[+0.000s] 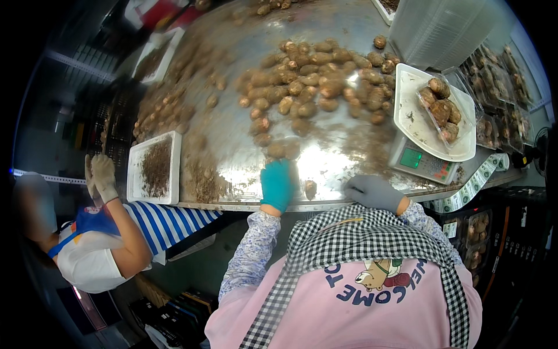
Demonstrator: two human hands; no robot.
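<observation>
Many brown taro corms (308, 75) lie heaped on a metal table (232, 157) in front of me. My left hand (276, 185), in a teal glove, rests at the near side with its fingers stretched forward, just short of a few taros (275, 150); it appears to hold nothing. At the near edge, my right hand (375, 193), in a grey glove, lies low with its fingers pointing left and nothing visible in it. Between the hands sits a single small taro (311, 188). A clear plastic box of taros (442, 110) stands in a white tray on a digital scale (419, 161).
Stacked clear boxes (436, 35) rise behind the scale, with packed taros (494, 75) to their right. A label roll (474, 183) trails over the table edge. At left, a co-worker with gloved hands (103, 177) stands by a white foam tray (174, 168) of dirt.
</observation>
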